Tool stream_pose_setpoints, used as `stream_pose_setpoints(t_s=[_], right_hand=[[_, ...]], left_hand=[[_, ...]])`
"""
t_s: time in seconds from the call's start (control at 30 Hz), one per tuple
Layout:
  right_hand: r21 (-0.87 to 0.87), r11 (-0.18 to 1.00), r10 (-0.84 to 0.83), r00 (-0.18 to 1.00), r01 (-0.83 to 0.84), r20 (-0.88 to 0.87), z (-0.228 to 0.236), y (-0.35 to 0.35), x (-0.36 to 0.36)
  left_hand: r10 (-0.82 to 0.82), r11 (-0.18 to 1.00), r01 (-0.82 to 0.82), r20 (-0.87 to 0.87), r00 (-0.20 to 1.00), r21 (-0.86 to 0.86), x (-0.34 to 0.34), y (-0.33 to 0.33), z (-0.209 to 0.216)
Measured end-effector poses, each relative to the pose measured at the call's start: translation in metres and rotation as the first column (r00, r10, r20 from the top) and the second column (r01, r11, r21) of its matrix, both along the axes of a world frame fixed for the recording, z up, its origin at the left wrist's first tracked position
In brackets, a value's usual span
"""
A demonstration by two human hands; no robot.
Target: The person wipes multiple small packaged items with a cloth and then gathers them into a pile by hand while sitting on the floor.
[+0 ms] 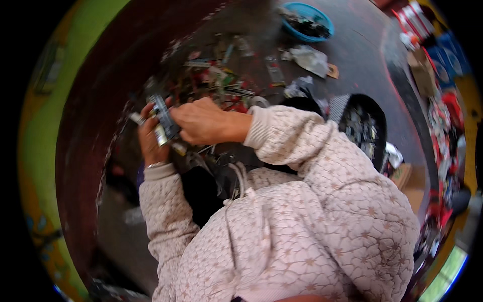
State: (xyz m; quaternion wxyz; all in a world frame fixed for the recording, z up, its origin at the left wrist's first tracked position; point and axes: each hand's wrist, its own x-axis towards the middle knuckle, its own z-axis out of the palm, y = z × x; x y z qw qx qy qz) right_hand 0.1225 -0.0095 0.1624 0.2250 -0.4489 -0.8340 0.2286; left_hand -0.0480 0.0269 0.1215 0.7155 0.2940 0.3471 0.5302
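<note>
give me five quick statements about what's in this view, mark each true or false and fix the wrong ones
1. The left hand holds a small dark object. True.
2. The right hand is far from that object. False: the right hand is right at it, with its fingers curled.
3. The blue basin has dark items in it. True.
4. The crumpled whitish plastic is inside the basin. False: the crumpled whitish plastic lies outside, beside it.
5. The person's sleeves are plain black. False: the sleeves are pale, with a pattern.
</note>
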Motion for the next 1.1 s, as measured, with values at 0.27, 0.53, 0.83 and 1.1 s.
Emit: stream_pose_setpoints(t_s=[0.27,0.53,0.83,1.1], right_hand=[[-0.713,0.699,-0.388,0.811,-0.05,-0.438,0.005,0.036,0.041],[-0.757,0.642,-0.299,0.871,-0.119,-0.391,-0.004,0.049,0.03],[-0.744,0.612,-0.285,0.802,-0.268,-0.524,0.011,0.041,0.035],[-0.792,0.525,-0.388,0.742,-0.31,-0.547,0.017,0.044,0.023]], left_hand=[[-0.205,0.976,0.214,-0.16,0.966,0.041,0.001,-0.006,0.021],[-0.297,0.946,0.314,-0.16,0.941,0.087,-0.002,-0.008,0.013],[-0.169,0.544,0.63,-0.663,0.729,0.554,-0.008,-0.008,0.026],[-0.608,0.794,0.602,0.074,0.791,0.089,-0.005,-0.018,0.034]])
